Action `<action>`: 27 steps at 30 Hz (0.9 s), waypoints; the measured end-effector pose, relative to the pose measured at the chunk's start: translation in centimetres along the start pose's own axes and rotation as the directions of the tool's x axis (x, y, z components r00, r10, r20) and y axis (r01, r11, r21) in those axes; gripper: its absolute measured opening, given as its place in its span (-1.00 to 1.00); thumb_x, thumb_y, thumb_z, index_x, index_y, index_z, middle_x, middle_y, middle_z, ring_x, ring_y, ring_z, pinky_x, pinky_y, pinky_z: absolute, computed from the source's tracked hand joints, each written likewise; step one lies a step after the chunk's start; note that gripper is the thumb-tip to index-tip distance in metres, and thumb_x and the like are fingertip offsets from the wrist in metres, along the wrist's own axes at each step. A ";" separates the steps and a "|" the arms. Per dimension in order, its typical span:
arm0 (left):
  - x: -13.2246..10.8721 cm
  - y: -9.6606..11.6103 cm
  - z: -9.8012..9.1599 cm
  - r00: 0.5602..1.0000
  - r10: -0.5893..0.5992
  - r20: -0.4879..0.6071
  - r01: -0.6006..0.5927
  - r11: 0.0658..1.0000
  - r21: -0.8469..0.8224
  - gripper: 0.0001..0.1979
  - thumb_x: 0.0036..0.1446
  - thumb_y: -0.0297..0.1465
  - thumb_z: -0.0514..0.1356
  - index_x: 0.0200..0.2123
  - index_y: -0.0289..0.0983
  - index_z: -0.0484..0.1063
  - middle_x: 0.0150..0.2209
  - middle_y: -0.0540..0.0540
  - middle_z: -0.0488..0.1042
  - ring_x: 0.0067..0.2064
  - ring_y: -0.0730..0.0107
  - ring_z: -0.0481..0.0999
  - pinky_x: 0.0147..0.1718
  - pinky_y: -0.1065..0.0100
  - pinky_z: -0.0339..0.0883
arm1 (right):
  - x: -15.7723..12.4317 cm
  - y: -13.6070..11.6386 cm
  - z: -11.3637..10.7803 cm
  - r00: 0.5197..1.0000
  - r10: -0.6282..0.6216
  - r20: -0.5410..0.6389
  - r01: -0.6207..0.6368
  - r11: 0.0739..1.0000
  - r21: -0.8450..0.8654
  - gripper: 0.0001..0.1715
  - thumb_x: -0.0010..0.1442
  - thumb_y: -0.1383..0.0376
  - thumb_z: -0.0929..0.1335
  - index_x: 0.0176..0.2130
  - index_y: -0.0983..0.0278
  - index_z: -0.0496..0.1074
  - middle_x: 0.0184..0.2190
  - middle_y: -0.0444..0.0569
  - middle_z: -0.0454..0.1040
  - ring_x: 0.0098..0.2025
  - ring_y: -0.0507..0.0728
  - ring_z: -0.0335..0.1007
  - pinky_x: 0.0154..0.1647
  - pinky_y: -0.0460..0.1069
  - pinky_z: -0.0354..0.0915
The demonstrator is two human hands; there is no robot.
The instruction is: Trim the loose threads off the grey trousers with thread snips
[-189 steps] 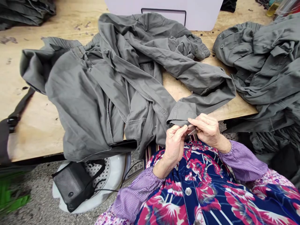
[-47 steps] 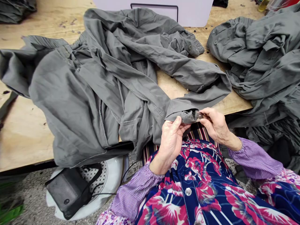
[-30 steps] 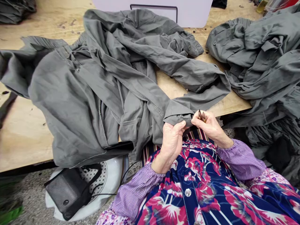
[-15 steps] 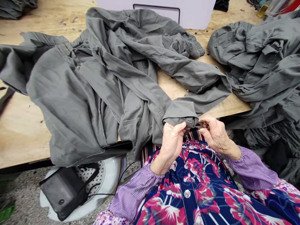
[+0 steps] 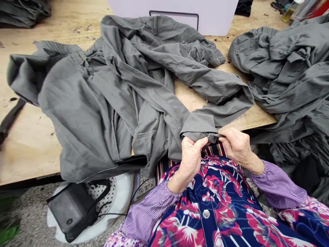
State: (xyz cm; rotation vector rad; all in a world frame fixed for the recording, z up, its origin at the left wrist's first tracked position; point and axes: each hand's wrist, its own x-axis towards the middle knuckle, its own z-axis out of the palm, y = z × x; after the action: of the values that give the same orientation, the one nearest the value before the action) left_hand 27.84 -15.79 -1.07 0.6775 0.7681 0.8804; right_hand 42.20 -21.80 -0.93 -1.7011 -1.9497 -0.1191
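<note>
Grey trousers (image 5: pixel 164 99) with an elastic waistband lie spread over the table, one leg end drawn to the front edge. My left hand (image 5: pixel 191 156) pinches the folded hem (image 5: pixel 200 127) of that leg between thumb and fingers, palm side up. Just right of it, my right hand (image 5: pixel 236 144) is closed round small thread snips (image 5: pixel 219 135). Only their dark, narrow blades show, touching the hem's right corner; the grip is hidden in my fingers. Pale stitching runs along the hem opening.
More grey garments (image 5: pixel 288 65) are heaped at the right and hang over the edge. A folded dark pile (image 5: pixel 24 13) sits at the back left. A pale panel (image 5: pixel 216 17) stands behind. Below, a black mesh bag (image 5: pixel 68 209) rests on a white stool (image 5: pixel 115 219).
The snips' blades have moved in against the hem's corner, and my right hand has turned more back-of-hand up. The left hand keeps its pinch. The view has shifted slightly.
</note>
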 end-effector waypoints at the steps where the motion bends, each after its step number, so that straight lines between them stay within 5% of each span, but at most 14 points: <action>1: -0.2 -0.1 -0.3 1.000 -0.012 0.012 0.011 0.997 0.074 -0.85 -0.03 -0.45 0.23 -0.31 -0.29 0.42 -0.36 -0.01 0.51 -0.34 0.47 0.48 -0.28 0.40 0.35 | 0.0 0.1 0.3 0.998 0.058 -0.024 -0.057 0.997 0.054 -0.84 0.21 0.29 0.26 -0.18 0.31 0.29 -0.39 -0.01 0.40 -0.38 0.08 0.29 -0.37 -0.04 0.21; 4: -1.1 -0.1 -1.7 0.995 0.025 0.093 -0.067 0.873 0.482 -0.81 0.13 -0.32 0.11 -0.42 -0.30 0.42 -0.48 -0.03 0.48 -0.45 0.46 0.45 -0.40 0.42 0.32 | 0.1 0.4 1.7 0.976 0.217 -0.013 -0.207 0.947 0.245 -0.64 0.14 0.23 0.34 -0.07 0.29 0.27 -0.27 0.00 0.40 -0.33 0.08 0.31 -0.32 -0.03 0.25; 6: -1.8 0.2 -2.9 0.962 0.216 0.166 -0.266 0.605 0.750 -0.68 0.20 -0.32 0.02 -0.56 -0.31 0.35 -0.61 -0.02 0.39 -0.54 0.50 0.37 -0.46 0.42 0.25 | 0.3 0.5 2.9 0.964 0.265 0.023 -0.254 0.892 0.373 -0.79 0.14 0.26 0.33 -0.18 0.27 0.33 -0.35 -0.05 0.37 -0.36 0.06 0.29 -0.35 -0.05 0.23; 9: -1.9 1.0 -4.2 0.743 0.578 0.337 -0.460 0.077 0.885 -0.76 0.14 -0.39 0.11 -0.57 -0.29 0.32 -0.60 -0.01 0.35 -0.52 0.47 0.33 -0.43 0.40 0.22 | 0.3 0.6 4.3 0.953 0.303 0.027 -0.277 0.830 0.485 -0.90 0.17 0.34 0.29 -0.41 0.28 0.32 -0.47 -0.11 0.28 -0.42 0.02 0.22 -0.41 -0.07 0.16; 11: -1.2 1.6 -4.5 0.624 0.643 0.443 -0.452 -0.165 0.877 -0.90 0.07 -0.38 0.18 -0.42 -0.31 0.39 -0.46 -0.09 0.44 -0.38 0.37 0.37 -0.32 0.34 0.26 | 0.3 0.5 4.6 0.943 0.332 0.027 -0.297 0.800 0.522 -0.89 0.16 0.35 0.28 -0.42 0.28 0.31 -0.46 -0.11 0.29 -0.41 0.02 0.23 -0.39 -0.08 0.16; 12: -0.8 1.9 -4.4 0.613 0.629 0.478 -0.437 -0.233 0.868 -0.87 0.06 -0.37 0.19 -0.33 -0.32 0.42 -0.37 -0.14 0.46 -0.31 0.31 0.38 -0.27 0.31 0.26 | 0.3 0.4 4.5 0.936 0.350 0.028 -0.308 0.779 0.546 -0.90 0.17 0.35 0.27 -0.40 0.28 0.31 -0.44 -0.11 0.32 -0.39 0.01 0.25 -0.37 -0.08 0.17; 14: 0.1 2.4 -3.9 0.659 0.570 0.491 -0.403 -0.284 0.870 -0.78 0.06 -0.39 0.17 -0.20 -0.33 0.43 -0.23 -0.19 0.46 -0.21 0.22 0.36 -0.21 0.25 0.27 | 0.4 0.1 4.0 0.914 0.404 0.032 -0.337 0.714 0.614 -0.91 0.19 0.33 0.26 -0.35 0.27 0.33 -0.44 -0.12 0.35 -0.39 0.01 0.27 -0.36 -0.09 0.19; 16: 0.9 2.7 -3.3 0.735 0.504 0.453 -0.387 -0.237 0.891 -0.75 0.06 -0.46 0.12 -0.17 -0.31 0.44 -0.20 -0.19 0.45 -0.18 0.19 0.34 -0.19 0.23 0.26 | 0.7 -0.1 3.3 0.874 0.483 0.045 -0.375 0.613 0.695 -0.91 0.19 0.28 0.27 -0.35 0.25 0.32 -0.46 -0.15 0.35 -0.42 -0.01 0.27 -0.39 -0.11 0.20; 18: 1.5 3.0 -2.7 0.804 0.441 0.399 -0.407 -0.080 0.910 -0.76 0.04 -0.52 0.08 -0.23 -0.27 0.48 -0.23 -0.16 0.46 -0.17 0.19 0.35 -0.18 0.23 0.25 | 1.0 0.0 2.7 0.820 0.570 0.060 -0.402 0.499 0.768 -0.88 0.15 0.24 0.31 -0.36 0.25 0.31 -0.49 -0.18 0.32 -0.46 -0.03 0.24 -0.42 -0.12 0.20; 20: 1.9 3.2 -2.3 0.882 0.336 0.331 -0.419 0.237 0.876 -0.83 0.03 -0.49 0.11 -0.37 -0.25 0.51 -0.33 -0.11 0.48 -0.24 0.25 0.38 -0.21 0.27 0.25 | 1.4 0.5 2.1 0.764 0.642 0.065 -0.416 0.412 0.811 -0.84 0.12 0.21 0.33 -0.35 0.25 0.30 -0.48 -0.18 0.31 -0.47 -0.04 0.23 -0.43 -0.12 0.21; 22: 2.2 3.3 -2.0 0.958 0.141 0.249 -0.280 0.643 0.712 -0.88 0.01 -0.41 0.16 -0.50 -0.27 0.49 -0.47 -0.06 0.46 -0.37 0.36 0.38 -0.32 0.34 0.26 | 1.8 1.4 1.8 0.733 0.679 0.044 -0.422 0.402 0.813 -0.83 0.10 0.20 0.34 -0.33 0.25 0.31 -0.47 -0.18 0.29 -0.49 -0.05 0.20 -0.45 -0.13 0.20; 24: 2.2 3.4 -1.7 0.973 -0.094 0.212 -0.008 0.900 0.436 -0.85 -0.03 -0.35 0.23 -0.54 -0.30 0.47 -0.56 -0.03 0.42 -0.48 0.45 0.36 -0.42 0.41 0.24 | 1.9 2.4 1.6 0.741 0.672 0.011 -0.441 0.473 0.763 -0.84 0.09 0.21 0.34 -0.34 0.26 0.33 -0.50 -0.19 0.28 -0.52 -0.05 0.16 -0.50 -0.13 0.16; 27: 2.1 3.4 -1.3 0.932 -0.285 0.225 0.261 0.956 0.131 -0.82 -0.12 -0.32 0.32 -0.52 -0.34 0.48 -0.58 -0.03 0.45 -0.54 0.51 0.37 -0.46 0.45 0.27 | 1.7 3.6 1.5 0.801 0.598 -0.016 -0.459 0.631 0.625 -0.85 0.12 0.23 0.32 -0.38 0.28 0.34 -0.55 -0.19 0.29 -0.55 -0.05 0.12 -0.54 -0.13 0.10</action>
State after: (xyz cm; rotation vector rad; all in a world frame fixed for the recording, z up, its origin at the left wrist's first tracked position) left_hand 26.25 -12.15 0.28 0.7294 0.6696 0.4964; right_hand 44.96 -18.96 -2.49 -1.6434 -1.0629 0.4667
